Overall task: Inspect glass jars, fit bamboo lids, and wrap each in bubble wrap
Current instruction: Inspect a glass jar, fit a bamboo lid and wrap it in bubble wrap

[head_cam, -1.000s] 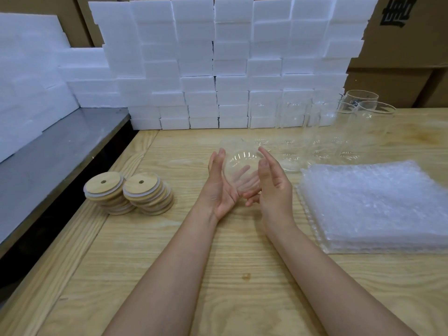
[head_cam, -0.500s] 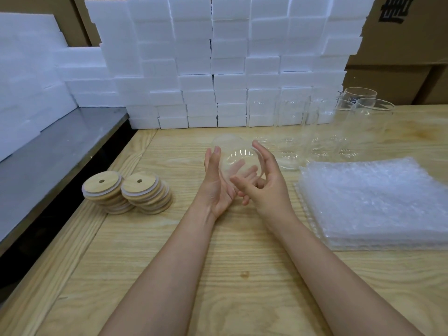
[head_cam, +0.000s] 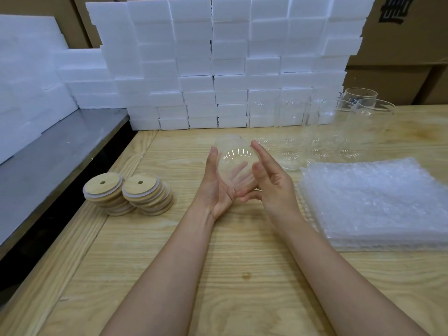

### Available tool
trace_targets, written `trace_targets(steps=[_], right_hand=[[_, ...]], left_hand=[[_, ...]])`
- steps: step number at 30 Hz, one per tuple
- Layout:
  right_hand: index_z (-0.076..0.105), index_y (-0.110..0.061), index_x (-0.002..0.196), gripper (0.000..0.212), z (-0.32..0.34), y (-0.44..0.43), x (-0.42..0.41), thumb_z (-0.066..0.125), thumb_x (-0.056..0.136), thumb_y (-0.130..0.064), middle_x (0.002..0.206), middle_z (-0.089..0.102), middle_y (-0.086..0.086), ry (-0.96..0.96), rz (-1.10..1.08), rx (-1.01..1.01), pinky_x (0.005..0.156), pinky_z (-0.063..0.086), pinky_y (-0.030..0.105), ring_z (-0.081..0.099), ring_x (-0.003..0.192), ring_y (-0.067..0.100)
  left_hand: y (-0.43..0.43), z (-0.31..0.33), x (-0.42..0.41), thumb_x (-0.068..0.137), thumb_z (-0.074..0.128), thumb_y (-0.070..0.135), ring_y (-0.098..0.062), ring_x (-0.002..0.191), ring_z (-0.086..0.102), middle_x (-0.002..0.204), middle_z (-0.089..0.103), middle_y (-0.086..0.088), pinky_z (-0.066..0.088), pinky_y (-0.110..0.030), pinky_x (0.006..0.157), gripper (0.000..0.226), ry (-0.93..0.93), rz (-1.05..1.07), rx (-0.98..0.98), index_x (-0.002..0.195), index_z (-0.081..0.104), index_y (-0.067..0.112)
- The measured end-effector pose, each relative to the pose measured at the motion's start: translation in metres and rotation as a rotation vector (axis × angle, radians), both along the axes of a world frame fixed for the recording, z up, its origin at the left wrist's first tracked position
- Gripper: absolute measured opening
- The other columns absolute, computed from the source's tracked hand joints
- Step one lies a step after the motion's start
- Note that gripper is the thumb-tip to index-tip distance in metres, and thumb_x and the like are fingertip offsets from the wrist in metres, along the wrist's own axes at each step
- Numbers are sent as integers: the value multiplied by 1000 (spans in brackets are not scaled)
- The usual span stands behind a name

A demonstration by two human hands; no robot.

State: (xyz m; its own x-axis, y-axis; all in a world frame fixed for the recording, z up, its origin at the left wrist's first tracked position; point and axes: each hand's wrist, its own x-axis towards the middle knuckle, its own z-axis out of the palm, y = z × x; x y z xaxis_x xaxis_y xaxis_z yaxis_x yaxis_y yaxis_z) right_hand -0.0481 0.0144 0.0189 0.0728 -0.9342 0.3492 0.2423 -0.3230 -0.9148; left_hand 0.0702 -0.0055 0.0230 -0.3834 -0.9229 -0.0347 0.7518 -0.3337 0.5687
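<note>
Glass jar [head_cam: 236, 163], slick, stiff and fragile, lies cradled on my flat left hand [head_cam: 218, 190] with right hand [head_cam: 274, 187] thumb and forefinger pinching its wall; I'd hold mid-wall, not rim.

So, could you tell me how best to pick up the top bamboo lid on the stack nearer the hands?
Probably pinch the top bamboo lid across its rim from above: it lies flat, slightly tilted, atop a leaning stack, with its round edge exposed.
</note>
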Motion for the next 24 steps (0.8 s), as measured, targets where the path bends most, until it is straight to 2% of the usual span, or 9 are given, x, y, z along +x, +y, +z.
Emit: trace_targets(steps=[2, 3, 6, 9, 11, 14, 17, 19, 24], right_hand=[[59, -42, 120, 39, 0, 2, 3, 55, 82, -48, 70, 69, -5, -16, -99, 26, 43, 45, 19, 58, 44, 11], [62, -40, 118, 39, 1, 3, 4, 56, 80, -50, 63, 63, -11, -41, -150, 47, 41, 41, 18, 52, 40, 10], [67, -24, 116, 48, 2, 4, 6, 59, 77, -50, 87, 63, -8, -103, -264, 60, 52, 39, 17, 45, 53, 4], [66, -16, 112, 49, 4, 7, 8, 62, 75, -48, 116, 67, 0, -120, -322, 37, 73, 39, 24, 51, 81, 11], [65, -19, 108, 42, 5, 7, 9, 66, 75, -45, 116, 66, -5, -70, -360, 24, 81, 42, 17, 60, 95, 5], [62, -27, 107, 34, 2, 7, 8, 75, 77, -35, 112, 62, -17, 26, -386, -4, 71, 43, 7, 55, 82, -18], [58, -32, 112, 48, -1, 8, 8, 82, 71, -37, 110, 59, -29, 138, -406, -31, 74, 46, 15, 53, 74, -9], [57, -33, 115, 55, -1, 10, 8, 79, 66, -43, 112, 56, -36, 189, -409, -38, 84, 47, 18, 58, 92, -5], [58, -27, 118, 54, -2, 7, 6, 79, 69, -39, 115, 58, -25, 161, -403, -47, 87, 45, 24, 53, 110, -10]], left_hand=[[-1, 1, -2, 35, 94, 52, -40, 86, 68, 129, 52, -25, 58, -39, 54, 148, -36, 10, -12, 154, 15, 10], [-2, 1, -3, 34, 95, 51, -42, 97, 66, 139, 46, -26, 59, -44, 60, 150, -56, 40, -8, 155, 12, 17], [-6, -2, -5, 32, 97, 47, -45, 118, 57, 147, 36, -29, 57, -50, 84, 153, -83, 90, 10, 155, 7, 29], [-7, -3, -7, 39, 96, 44, -44, 114, 59, 149, 32, -29, 56, -50, 84, 147, -98, 93, -18, 154, 5, 35], [-8, -6, -7, 42, 96, 43, -43, 111, 61, 149, 30, -29, 57, -48, 79, 143, -126, 103, -43, 150, 2, 47], [-10, -10, -7, 38, 96, 48, -42, 109, 63, 144, 35, -27, 58, -45, 76, 146, -184, 112, -82, 143, -5, 56], [-11, -12, -7, 34, 95, 51, -41, 101, 67, 148, 29, -27, 58, -43, 75, 151, -207, 127, -103, 141, -10, 58], [-12, -12, -7, 34, 95, 51, -41, 102, 67, 149, 27, -26, 58, -44, 78, 151, -210, 135, -115, 141, -11, 59], [-12, -13, -6, 36, 96, 48, -41, 104, 66, 150, 25, -28, 58, -45, 78, 150, -216, 136, -137, 141, -11, 59]])
